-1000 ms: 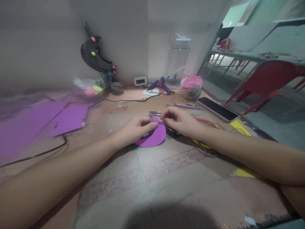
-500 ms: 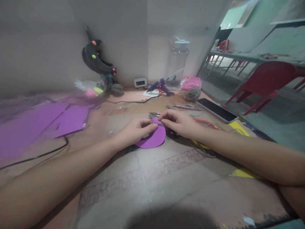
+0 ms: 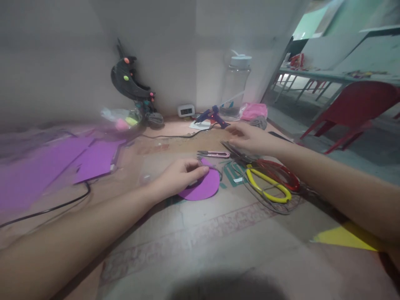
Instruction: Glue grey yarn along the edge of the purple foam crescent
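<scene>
A person at a tabletop (image 3: 193, 246) pins a rounded purple piece (image 3: 203, 189) near the middle of the surface with the left hand (image 3: 184, 175), that grip pinching it, thumb on top and fingers partly hidden. The piece's narrow tab points toward the far edge. The right hand (image 3: 250, 137) hangs nearer the far edge, its grip loosely spread, fingers half curled, with nothing seen inside.

Just past those fingertips, toward the far edge and slightly left, rests a blue-purple glue gun (image 3: 212, 115), a small red light lit on its body. Its long axis runs roughly along the far edge, nozzle to the left, rear toward the right edge. The right hand is clearly the nearer of the 2; whether a finger touches the handle cannot be told.

Pink thread snips (image 3: 215, 154) lie between purple piece and gun, also roughly along the far edge. Scissors (image 3: 268, 178) with 1 red and 1 yellow loop lie toward the right edge.

By the far edge, a white digital clock (image 3: 186, 111) shows digits too blurred to read. A clear bottle (image 3: 236, 85) carries a blue mark but no legible brand.
</scene>
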{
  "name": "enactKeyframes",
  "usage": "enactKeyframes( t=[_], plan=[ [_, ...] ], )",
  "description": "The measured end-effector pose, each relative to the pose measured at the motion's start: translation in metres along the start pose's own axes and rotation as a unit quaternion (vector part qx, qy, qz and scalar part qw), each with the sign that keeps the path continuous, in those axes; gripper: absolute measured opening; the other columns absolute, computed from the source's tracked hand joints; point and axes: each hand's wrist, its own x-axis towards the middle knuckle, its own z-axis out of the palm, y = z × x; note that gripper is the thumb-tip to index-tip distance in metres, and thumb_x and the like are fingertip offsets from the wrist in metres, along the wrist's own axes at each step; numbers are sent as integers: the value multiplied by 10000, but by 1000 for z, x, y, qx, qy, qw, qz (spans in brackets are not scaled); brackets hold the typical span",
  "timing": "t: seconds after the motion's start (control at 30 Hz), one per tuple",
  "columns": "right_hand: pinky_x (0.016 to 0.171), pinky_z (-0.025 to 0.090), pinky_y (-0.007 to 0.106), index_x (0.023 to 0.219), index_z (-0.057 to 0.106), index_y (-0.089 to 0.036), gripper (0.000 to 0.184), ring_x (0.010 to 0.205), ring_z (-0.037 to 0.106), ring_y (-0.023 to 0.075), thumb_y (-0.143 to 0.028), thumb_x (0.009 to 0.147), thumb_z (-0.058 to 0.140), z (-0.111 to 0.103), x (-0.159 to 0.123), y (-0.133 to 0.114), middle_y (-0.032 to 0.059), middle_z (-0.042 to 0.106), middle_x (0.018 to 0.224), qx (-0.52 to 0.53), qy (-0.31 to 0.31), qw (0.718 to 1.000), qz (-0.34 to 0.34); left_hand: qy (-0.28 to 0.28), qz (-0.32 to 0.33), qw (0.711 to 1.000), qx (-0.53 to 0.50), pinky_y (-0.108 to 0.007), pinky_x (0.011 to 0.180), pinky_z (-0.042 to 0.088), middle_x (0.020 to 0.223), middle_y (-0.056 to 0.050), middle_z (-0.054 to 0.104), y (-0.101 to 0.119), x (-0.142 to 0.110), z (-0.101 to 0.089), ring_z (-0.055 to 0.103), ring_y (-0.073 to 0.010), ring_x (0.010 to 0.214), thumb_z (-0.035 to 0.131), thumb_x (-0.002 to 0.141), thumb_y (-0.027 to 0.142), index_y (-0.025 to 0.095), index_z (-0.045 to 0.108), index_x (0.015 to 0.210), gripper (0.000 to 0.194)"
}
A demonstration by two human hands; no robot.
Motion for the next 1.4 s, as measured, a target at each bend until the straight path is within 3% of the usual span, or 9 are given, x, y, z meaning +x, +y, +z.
enactKeyframes(
  t=[0.1, 0.27, 0.43, 0.63, 0.87, 0.97, 1.03, 1.2, 1.4],
  plan=[
    [1066, 412, 428, 1383, 517, -98, 589, 1239, 555, 309, -272, 828, 606, 0, 21, 14, 165, 570, 1383, -35, 13, 999, 1, -3, -10, 1000, -2, -211, 475, 271, 598, 40, 481, 2, -1, 0, 411, -78, 521, 562, 874, 540, 151, 594, 763, 406],
    [1108, 364, 412, 1435, 440, -51, 699, 1350, 455, 331, -352, 836, 636, 7, 69, 29, 200, 445, 1497, -60, 52, 993, 90, -2, -19, 1000, 8, -212, 474, 269, 603, 40, 478, 4, -2, 0, 402, -77, 518, 558, 872, 544, 158, 563, 724, 413],
    [980, 469, 351, 1372, 500, -96, 662, 1142, 624, 266, -383, 808, 696, 25, 102, 37, 176, 620, 1322, -37, 12, 993, 114, -2, -20, 1000, 13, -210, 480, 274, 608, 40, 481, 4, -2, 0, 399, -77, 528, 561, 872, 546, 161, 559, 711, 417],
    [987, 447, 364, 1317, 531, -82, 544, 1159, 599, 294, -191, 798, 651, 40, 107, 29, 205, 620, 1298, -68, 46, 993, 89, -3, -15, 1000, 20, -216, 475, 269, 605, 38, 472, 4, -2, 1, 386, -82, 523, 556, 868, 548, 163, 562, 709, 417],
    [955, 473, 382, 1262, 551, -65, 485, 1102, 621, 282, -310, 848, 606, 14, 71, 13, 200, 639, 1257, -28, 109, 991, 78, -2, 11, 999, 34, -225, 492, 286, 598, 38, 478, 7, -3, 0, 401, -89, 531, 552, 873, 520, 165, 563, 688, 401],
    [802, 535, 381, 1032, 649, -131, 355, 828, 683, 250, -435, 853, 608, 4, 39, 0, 120, 734, 886, 76, 103, 986, 111, 2, 8, 999, 31, -229, 496, 290, 601, 36, 495, 6, -3, 1, 418, -93, 533, 555, 869, 530, 163, 576, 703, 403],
    [741, 544, 369, 813, 657, -168, 326, 708, 679, 232, -480, 869, 579, 0, 17, -9, 83, 696, 676, 135, 85, 980, 123, 15, 5, 999, 28, -230, 505, 298, 609, 34, 509, 6, -3, 1, 430, -96, 541, 552, 871, 532, 162, 582, 715, 403],
    [737, 559, 351, 938, 668, -193, 222, 750, 703, 205, -391, 844, 637, 5, -27, -24, 84, 747, 979, 251, 110, 957, 92, 69, 7, 997, 43, -234, 534, 318, 623, 27, 521, 7, -4, 2, 451, -104, 568, 546, 875, 522, 160, 569, 691, 406],
    [732, 568, 359, 859, 676, -230, 195, 739, 700, 214, -407, 875, 594, 13, -53, -33, 48, 744, 823, 197, 57, 977, 53, 63, 24, 995, 72, -238, 532, 310, 621, 27, 494, 4, -2, 1, 446, -110, 574, 519, 895, 511, 166, 548, 672, 412]
  ],
)
